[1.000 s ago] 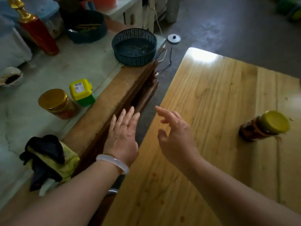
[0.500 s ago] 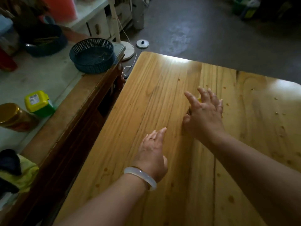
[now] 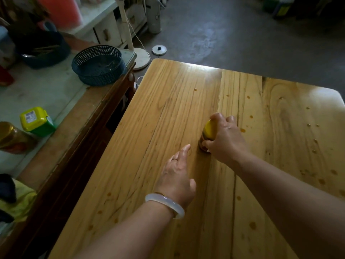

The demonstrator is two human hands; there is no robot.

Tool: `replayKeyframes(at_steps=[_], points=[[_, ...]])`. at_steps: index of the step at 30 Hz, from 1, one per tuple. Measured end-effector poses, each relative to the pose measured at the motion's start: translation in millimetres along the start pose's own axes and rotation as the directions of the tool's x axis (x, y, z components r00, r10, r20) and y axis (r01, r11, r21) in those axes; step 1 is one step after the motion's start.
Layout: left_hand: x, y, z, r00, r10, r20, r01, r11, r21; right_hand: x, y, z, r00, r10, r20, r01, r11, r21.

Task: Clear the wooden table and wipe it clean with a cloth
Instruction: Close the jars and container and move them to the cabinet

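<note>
Jar (image 3: pixel 206 135) on wooden table (image 3: pixel 168 118), inside right-hand grip (image 3: pixel 224 141)

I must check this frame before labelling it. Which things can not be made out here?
All from the head view:
- Jar: the right hand covers most of it, so label and contents are hidden.
- Cloth: cut off by the left edge.
- Left hand: whether it touches the table is unclear.
- Brown jar at left: cut by the edge, label too dim.
- Spots on the table: too small to identify.
</note>
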State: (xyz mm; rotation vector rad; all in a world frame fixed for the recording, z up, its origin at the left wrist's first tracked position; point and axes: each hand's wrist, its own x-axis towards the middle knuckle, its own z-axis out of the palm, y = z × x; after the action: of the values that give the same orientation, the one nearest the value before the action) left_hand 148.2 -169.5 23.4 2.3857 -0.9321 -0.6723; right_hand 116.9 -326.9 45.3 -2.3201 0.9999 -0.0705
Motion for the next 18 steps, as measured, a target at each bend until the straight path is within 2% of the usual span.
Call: replayKeyframes(at_steps=[7, 13, 18], points=[[-3.4, -12.6, 2.1, 0.996, -0.081, 0.023, 0.082, 0.995, -0.056, -27.7, -13.9, 16.2, 0.998, -0.047, 0.044, 0.045, 0.997, 0.059], [-5.7, -32.2, -9.9, 0.983, -0.176, -0.053, 0.161, 0.964, -0.211, -43.4, -39.1, 33.6, 0.995, -0.072, 0.073, 0.065, 0.994, 0.089], [-19.4, -54.7, -27.5, 0.972, -0.185, -0.146, 0.127, 0.932, -0.341, -56.4, -71.7, 43.4, 0.982, -0.134, 0.136, 0.107, 0.977, 0.185]])
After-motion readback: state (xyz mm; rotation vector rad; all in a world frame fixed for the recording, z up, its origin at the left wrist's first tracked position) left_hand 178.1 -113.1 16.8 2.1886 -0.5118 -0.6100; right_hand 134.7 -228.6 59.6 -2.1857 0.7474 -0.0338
